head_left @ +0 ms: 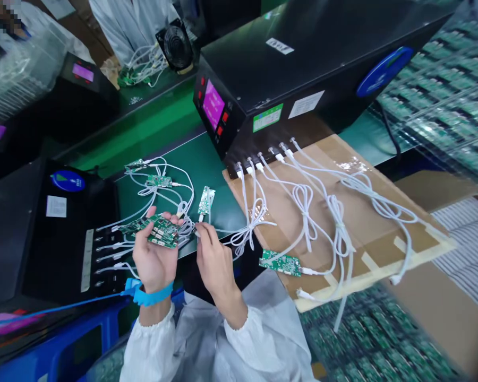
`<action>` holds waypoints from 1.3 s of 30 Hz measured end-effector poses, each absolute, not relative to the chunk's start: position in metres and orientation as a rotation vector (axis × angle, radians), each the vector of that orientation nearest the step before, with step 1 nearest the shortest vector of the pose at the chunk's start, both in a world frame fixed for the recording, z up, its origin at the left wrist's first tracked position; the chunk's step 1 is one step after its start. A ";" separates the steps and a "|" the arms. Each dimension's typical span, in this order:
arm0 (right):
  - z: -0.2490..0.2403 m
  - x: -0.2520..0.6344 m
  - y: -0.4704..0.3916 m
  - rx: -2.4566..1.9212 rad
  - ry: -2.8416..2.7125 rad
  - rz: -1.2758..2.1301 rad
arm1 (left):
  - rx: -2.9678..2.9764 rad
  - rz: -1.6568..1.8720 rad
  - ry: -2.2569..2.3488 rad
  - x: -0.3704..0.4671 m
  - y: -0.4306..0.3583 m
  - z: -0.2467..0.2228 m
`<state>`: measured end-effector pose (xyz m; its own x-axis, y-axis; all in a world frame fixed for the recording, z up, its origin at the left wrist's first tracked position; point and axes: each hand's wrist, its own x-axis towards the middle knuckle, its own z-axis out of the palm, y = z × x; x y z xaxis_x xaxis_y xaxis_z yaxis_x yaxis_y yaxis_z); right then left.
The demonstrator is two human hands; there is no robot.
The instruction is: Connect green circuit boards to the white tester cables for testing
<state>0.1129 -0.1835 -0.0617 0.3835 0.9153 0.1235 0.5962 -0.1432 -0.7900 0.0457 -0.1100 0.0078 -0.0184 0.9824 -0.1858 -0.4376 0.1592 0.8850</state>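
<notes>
My left hand (155, 262), wearing a blue wrist strap (153, 295), is turned palm up with its fingers curled around a small stack of green circuit boards (162, 231). Close beside it, the fingertips of my right hand (217, 260) are pinched on the plug end of a white cable (197, 229), partly hidden by the fingers. Just beyond those fingertips a circuit board (206, 200) lies on the green table with a white plug at its near end. Further back, another circuit board (159, 181) is joined to a cable.
A black box with a pink screen (214, 106) feeds bundled white cables (305, 207) over a cardboard sheet (279, 212). One circuit board (281, 263) rests there, plugged in. At left stands a second black box (67, 239). Trays of boards (454, 106) fill the right; a co-worker's sleeve (119, 32) shows behind.
</notes>
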 end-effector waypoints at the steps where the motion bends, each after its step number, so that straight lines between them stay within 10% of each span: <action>1: -0.061 0.112 -0.183 -1.859 -1.317 0.490 | 0.718 1.294 1.004 0.046 -0.109 0.007; 39: -0.050 0.128 -0.201 -1.526 -1.084 0.166 | 1.166 1.201 0.883 0.055 -0.113 -0.012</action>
